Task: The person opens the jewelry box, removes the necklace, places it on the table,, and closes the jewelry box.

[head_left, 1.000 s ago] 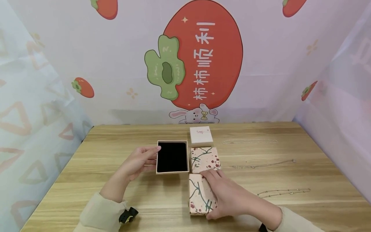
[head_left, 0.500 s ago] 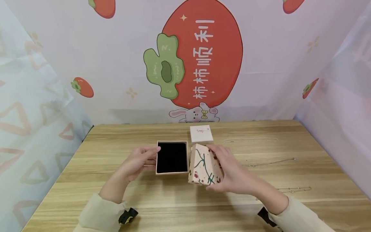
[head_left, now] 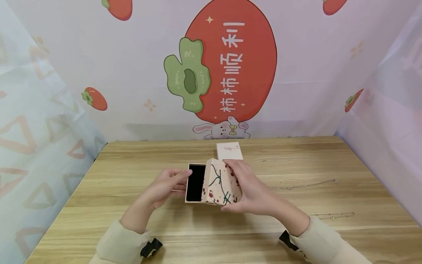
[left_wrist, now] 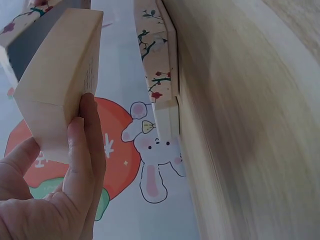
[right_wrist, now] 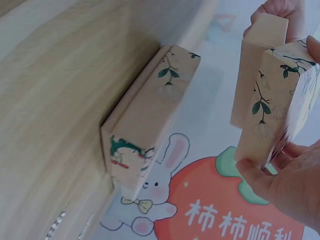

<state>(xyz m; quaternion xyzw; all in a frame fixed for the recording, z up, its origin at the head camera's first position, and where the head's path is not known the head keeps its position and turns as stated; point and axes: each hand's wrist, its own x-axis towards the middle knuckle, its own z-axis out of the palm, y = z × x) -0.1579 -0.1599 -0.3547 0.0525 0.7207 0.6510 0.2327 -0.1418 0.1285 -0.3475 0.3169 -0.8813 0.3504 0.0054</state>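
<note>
My left hand (head_left: 166, 189) pinches the left side of an open pale box base (left_wrist: 52, 82) with a black lining (head_left: 195, 183), thumb at the rim. In the left wrist view the base is raised off the table. My right hand (head_left: 252, 190) grips a floral box lid (head_left: 219, 183) between thumb and fingers. The lid is tilted and overlaps the right part of the base. In the right wrist view lid and base stand side by side, the lid nearer. Another floral box (right_wrist: 150, 107) sits on the wooden table, hidden behind the lid and right hand in the head view.
A small white box (head_left: 229, 149) stands at the back of the table (head_left: 141, 152). To the right lie three thin chains: a plain necklace (head_left: 285, 158), one middle necklace (head_left: 303, 186) and a beaded necklace (head_left: 336, 215) nearer the front. A printed cloth (head_left: 132, 62) hangs behind.
My right hand has lifted the floral lid from the table's front and carried it up and left over the base. My left hand has moved the base slightly right.
</note>
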